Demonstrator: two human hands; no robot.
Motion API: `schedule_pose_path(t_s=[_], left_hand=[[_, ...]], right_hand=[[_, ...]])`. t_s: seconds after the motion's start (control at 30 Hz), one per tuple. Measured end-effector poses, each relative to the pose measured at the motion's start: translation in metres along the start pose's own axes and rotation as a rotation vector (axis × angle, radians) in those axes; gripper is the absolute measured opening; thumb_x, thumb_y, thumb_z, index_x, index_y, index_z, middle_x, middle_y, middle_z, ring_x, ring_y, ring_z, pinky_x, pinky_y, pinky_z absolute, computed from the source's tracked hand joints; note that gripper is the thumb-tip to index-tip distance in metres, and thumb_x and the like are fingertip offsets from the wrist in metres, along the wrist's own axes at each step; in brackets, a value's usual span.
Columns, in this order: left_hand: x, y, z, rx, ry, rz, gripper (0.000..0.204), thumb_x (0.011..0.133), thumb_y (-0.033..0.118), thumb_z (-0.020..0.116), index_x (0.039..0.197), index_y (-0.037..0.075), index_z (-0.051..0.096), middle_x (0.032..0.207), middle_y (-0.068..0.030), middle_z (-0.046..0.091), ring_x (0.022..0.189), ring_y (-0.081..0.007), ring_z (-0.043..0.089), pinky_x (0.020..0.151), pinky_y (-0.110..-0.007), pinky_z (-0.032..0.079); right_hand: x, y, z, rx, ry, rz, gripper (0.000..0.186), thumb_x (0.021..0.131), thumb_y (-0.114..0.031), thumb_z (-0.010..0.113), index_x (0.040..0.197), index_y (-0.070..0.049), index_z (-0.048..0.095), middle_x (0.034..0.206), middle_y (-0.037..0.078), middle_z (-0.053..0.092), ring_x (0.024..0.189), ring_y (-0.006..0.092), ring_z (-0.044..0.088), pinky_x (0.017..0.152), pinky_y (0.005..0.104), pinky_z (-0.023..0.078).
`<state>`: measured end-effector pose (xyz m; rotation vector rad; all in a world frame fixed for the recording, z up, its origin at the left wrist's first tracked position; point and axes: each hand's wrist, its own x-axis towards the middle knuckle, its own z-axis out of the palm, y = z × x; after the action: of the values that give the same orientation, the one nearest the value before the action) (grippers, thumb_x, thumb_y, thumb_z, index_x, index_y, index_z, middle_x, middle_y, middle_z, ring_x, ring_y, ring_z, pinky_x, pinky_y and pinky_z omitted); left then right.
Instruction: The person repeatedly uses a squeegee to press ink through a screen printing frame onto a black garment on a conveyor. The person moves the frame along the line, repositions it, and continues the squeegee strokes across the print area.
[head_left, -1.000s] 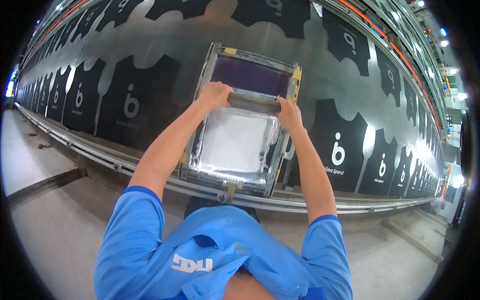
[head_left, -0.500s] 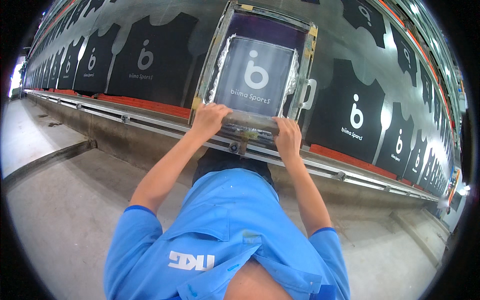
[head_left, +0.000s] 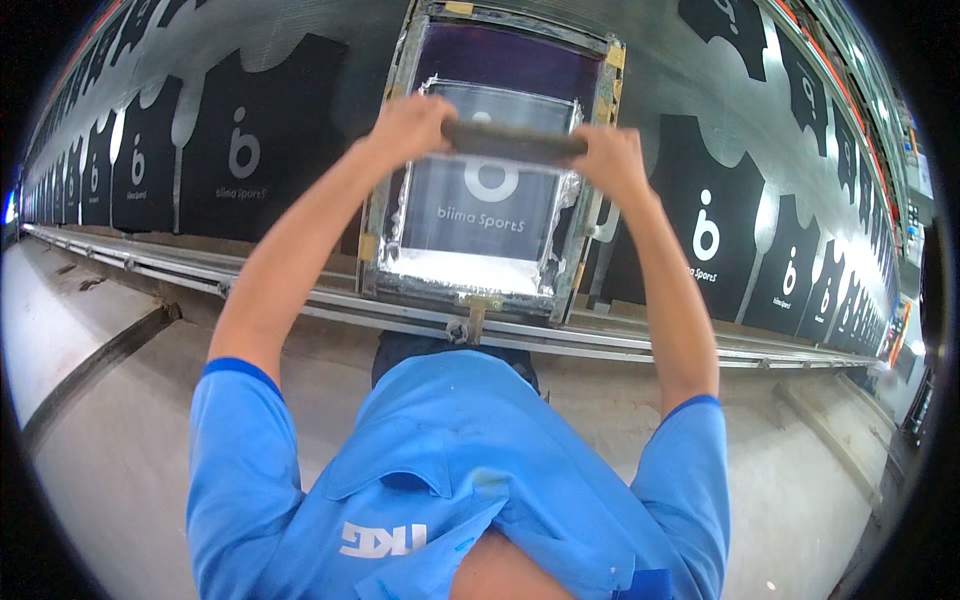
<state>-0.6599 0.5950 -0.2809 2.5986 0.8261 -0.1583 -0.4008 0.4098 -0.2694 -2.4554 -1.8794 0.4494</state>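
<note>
My left hand and my right hand are closed on the two ends of a squeegee, a dark bar slightly blurred by motion. It lies crosswise over the upper half of a screen-printing frame. Within this frame is a mesh window with a pale round emblem and lettering, partly covered by the squeegee. A band of whitish ink or a bare strip shows at the window's near end; I cannot tell which. Whether the squeegee's blade touches the mesh is hidden.
Black cut shirt panels with white emblems lie in a row along the long table to the left. More panels lie to the right. A metal rail runs along the table's near edge, above a concrete floor.
Both hands have carried the squeegee from the near end of the frame toward its far half, and my arms are stretched further. The emblem's lower part and the window's near end are now uncovered.
</note>
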Motion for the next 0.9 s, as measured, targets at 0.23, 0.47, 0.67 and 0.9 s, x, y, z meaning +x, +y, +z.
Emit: schedule_pose_path(t_s=[0.23,0.47,0.67,0.9], left_hand=[[0.138,-0.043,-0.042,0.018,-0.067,0.046,0.048,0.067,0.034,0.088,0.111,0.016,0.078,0.102,-0.0122,0.078,0.1,-0.0315,0.073,0.088,-0.045,0.057],[0.158,-0.044,-0.038,0.03,-0.028,0.063,0.055,0.061,0.039,0.09,0.108,0.012,0.079,0.105,-0.0172,0.077,0.101,-0.0336,0.073,0.09,-0.046,0.056],[0.099,-0.033,-0.004,0.094,0.112,0.137,0.042,0.071,0.037,0.086,0.105,0.014,0.078,0.093,-0.0144,0.077,0.092,-0.0344,0.074,0.085,-0.046,0.057],[-0.061,0.007,0.06,0.055,0.075,0.101,0.019,0.076,0.024,0.082,0.093,0.017,0.077,0.087,-0.0049,0.076,0.088,-0.0268,0.072,0.08,-0.046,0.045]], right_hand=[[0.114,0.037,-0.035,-0.053,0.075,0.077,0.064,0.072,-0.051,0.085,0.121,-0.011,0.072,0.112,0.013,0.076,0.108,0.0347,0.07,0.1,0.0465,0.048],[0.133,0.057,-0.01,-0.073,0.167,0.058,0.063,0.072,-0.055,0.086,0.115,-0.011,0.074,0.11,0.014,0.076,0.11,0.0345,0.068,0.095,0.047,0.049],[0.075,0.036,0.017,0.029,0.16,0.045,0.042,0.082,-0.042,0.082,0.099,-0.006,0.069,0.103,0.018,0.074,0.101,0.0382,0.068,0.091,0.0481,0.049],[-0.082,-0.033,0.073,0.166,0.316,-0.044,0.027,0.078,-0.017,0.083,0.095,-0.008,0.064,0.091,0.012,0.067,0.096,0.0339,0.064,0.088,0.0467,0.047]])
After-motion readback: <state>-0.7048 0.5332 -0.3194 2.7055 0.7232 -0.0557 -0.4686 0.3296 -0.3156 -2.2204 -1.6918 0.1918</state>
